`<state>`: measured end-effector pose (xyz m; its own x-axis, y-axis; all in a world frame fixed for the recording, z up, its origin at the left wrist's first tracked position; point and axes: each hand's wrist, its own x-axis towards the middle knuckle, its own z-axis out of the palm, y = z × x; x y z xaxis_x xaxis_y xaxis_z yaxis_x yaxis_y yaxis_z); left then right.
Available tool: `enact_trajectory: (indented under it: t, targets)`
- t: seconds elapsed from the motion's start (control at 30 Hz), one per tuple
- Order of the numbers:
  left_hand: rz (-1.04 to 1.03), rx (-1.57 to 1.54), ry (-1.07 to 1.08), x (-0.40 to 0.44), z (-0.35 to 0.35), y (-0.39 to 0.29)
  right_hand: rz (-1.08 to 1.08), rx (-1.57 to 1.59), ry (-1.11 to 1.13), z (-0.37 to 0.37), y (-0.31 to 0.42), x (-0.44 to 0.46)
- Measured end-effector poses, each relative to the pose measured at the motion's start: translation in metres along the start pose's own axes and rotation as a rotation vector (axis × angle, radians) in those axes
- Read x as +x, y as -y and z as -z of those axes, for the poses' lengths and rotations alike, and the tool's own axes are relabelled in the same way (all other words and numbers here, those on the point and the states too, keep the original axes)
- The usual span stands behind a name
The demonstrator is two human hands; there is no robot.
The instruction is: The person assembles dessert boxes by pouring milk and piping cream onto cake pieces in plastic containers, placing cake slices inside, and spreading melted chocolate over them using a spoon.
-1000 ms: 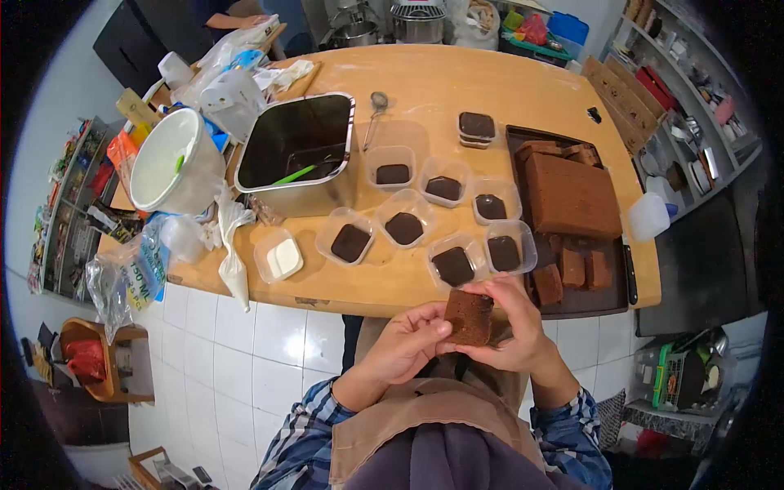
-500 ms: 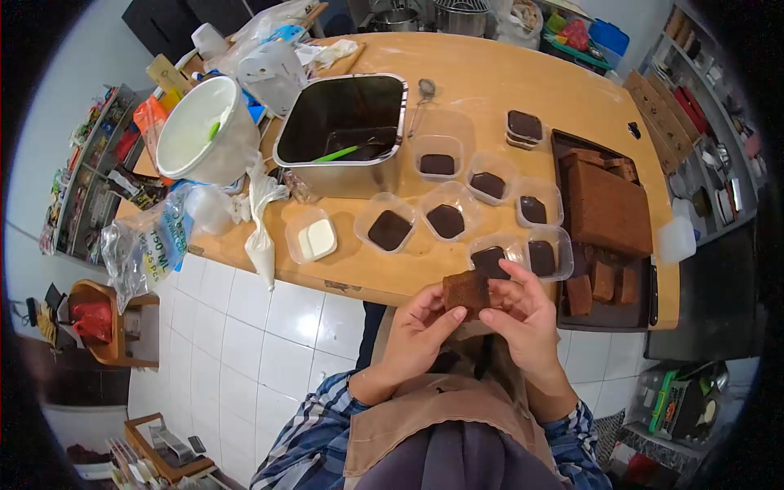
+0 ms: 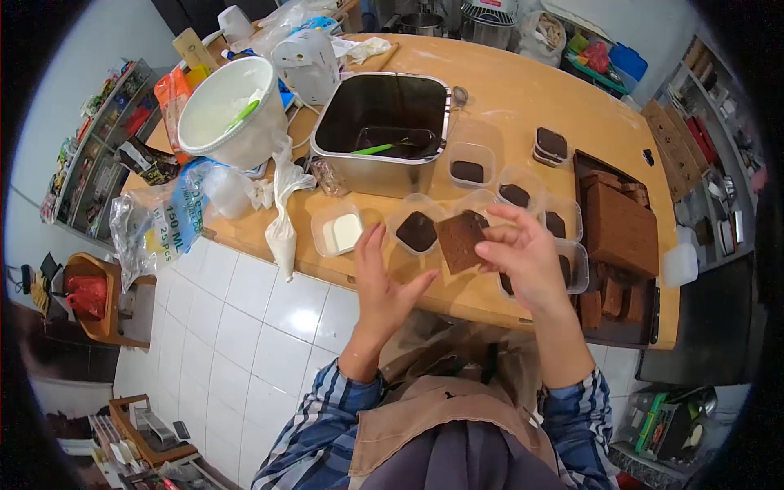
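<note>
My right hand [image 3: 529,255] pinches a thin square slice of brown cake [image 3: 459,245] by its right edge, tilted above the plastic cups at the table's front. My left hand [image 3: 380,287] is open with fingers apart, just below a clear cup [image 3: 318,219] that holds white cream [image 3: 348,232]. Between the hands and beyond, several clear cups have a dark chocolate layer [image 3: 417,232] in the bottom; the slice and right hand partly cover some. To the right, a dark tray [image 3: 625,336] bears a large cake block [image 3: 622,233] and several smaller cake pieces [image 3: 612,298].
A metal tin [image 3: 376,177] with dark chocolate and a green-handled spatula [image 3: 374,149] stands behind the cups. Left of it are a white bowl [image 3: 208,135], a filled piping bag [image 3: 285,216] and plastic packaging [image 3: 147,233]. Stacked filled cups [image 3: 550,145] sit farther back.
The cake slice has gone from both hands to my right hand alone and moved up over the cups. My left hand has let go and shifted left and up, opening. The view has shifted slightly.
</note>
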<state>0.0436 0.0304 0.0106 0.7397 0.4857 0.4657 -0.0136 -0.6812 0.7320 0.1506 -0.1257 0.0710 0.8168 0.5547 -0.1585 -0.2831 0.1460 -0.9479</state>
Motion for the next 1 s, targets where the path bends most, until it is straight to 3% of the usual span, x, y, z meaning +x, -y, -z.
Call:
enact_trajectory:
  t: [0.33,0.53,0.73,1.0]
  targets:
    - [0.179,-0.180,0.036,0.015,-0.027,0.022,-0.024,-0.267,0.146,-0.015,-0.006,0.048]
    - [0.188,-0.311,0.144,0.001,-0.012,0.018,-0.020,-0.369,0.157,-0.020,-0.018,0.047]
    - [0.075,-0.144,0.182,-0.012,-0.002,0.014,-0.089,-0.499,0.177,-0.022,-0.030,0.038]
    - [0.073,-0.199,0.174,-0.020,-0.012,0.024,0.017,-0.663,0.177,-0.030,-0.029,0.027]
